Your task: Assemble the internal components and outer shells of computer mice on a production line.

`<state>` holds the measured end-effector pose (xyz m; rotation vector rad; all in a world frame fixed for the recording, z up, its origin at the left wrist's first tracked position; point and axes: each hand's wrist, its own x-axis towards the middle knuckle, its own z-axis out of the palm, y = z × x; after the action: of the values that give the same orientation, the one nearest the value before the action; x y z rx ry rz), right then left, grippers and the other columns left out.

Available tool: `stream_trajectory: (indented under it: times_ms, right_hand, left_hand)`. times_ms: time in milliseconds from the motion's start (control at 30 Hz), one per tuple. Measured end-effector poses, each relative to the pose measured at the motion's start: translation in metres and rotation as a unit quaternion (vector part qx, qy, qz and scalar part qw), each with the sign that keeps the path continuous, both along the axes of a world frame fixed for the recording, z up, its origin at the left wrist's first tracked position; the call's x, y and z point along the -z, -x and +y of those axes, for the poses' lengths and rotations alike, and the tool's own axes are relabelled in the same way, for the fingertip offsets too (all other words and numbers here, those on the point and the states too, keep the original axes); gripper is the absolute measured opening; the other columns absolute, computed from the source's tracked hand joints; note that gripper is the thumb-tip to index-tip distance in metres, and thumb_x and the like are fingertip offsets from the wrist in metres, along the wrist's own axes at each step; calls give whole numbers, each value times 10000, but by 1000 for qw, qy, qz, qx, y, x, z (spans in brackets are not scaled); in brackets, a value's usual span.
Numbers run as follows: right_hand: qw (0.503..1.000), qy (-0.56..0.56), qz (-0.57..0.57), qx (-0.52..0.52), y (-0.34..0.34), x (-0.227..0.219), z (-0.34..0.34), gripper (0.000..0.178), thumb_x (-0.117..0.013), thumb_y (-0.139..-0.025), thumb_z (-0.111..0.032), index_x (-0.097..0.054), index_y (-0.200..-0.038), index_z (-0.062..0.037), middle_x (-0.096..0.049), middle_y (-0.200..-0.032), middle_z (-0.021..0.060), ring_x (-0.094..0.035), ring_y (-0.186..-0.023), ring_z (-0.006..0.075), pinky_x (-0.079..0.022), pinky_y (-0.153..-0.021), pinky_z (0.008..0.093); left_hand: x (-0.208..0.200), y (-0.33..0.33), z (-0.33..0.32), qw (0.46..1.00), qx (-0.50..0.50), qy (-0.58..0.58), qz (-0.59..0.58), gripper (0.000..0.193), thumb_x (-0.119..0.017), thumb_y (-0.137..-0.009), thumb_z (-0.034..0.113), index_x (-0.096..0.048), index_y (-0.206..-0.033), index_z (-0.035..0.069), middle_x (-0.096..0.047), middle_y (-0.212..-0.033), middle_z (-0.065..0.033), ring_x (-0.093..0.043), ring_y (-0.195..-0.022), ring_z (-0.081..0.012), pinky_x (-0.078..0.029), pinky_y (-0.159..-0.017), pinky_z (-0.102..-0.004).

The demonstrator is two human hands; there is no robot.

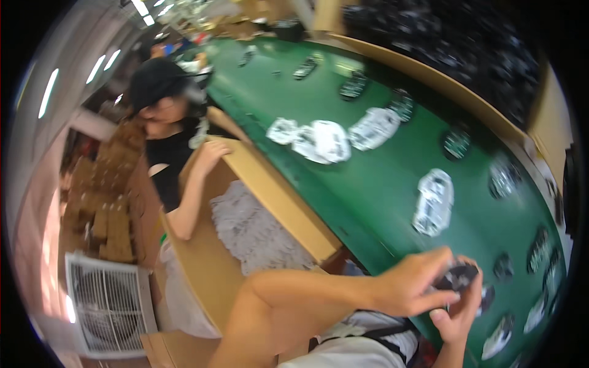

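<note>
Both hands meet over the near edge of a green conveyor belt [368,208], around one small dark, rounded part [457,277]. My left hand [412,283] reaches across from the lower left, its fingers closed on the part's left side. From below, my right hand [461,311] grips the other side, thumb bent inward. Blur hides the part's exact kind. On the belt nearest the hands lie a white and grey oval piece [434,202] and a dark oval piece [504,266].
More white pieces [331,142] and dark pieces [353,86] lie along the belt. A cardboard box [288,208] holding many pale grey pieces stands left of it; a person in black [169,122] touches its rim. A large carton of dark items [442,55] borders the far side. A fan [110,306] stands lower left.
</note>
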<state>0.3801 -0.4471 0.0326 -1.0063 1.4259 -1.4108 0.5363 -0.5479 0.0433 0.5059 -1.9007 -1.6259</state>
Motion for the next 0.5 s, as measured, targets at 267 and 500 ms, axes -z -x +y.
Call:
stream_trajectory:
  times_ms: [267, 500]
  right_hand:
    - [996, -19, 64, -60, -4, 17, -6, 646, -918, -711, -409, -600, -1127, -30, -458, -1340, 148, -553, -1181, 285, -473, -933, 374]
    - [983, -67, 54, -165, 22, 15, -30, 572, -897, -683, -201, -589, -1135, -33, -553, -1248, 148, -598, -1128, 284, -516, -900, 405]
  left_hand:
    - [37, -1, 1, 998, 20, 16, 63, 390, -506, -1040, 378, -410, -997, 2, -389, -1217, -227, -437, -1073, -376, -363, -978, -518]
    - [39, 11, -23, 995, 9, 8, 100, 720, -738, -875, 568, -552, -1242, -22, -451, -1446, -269, -509, -1250, -461, -511, -946, -479]
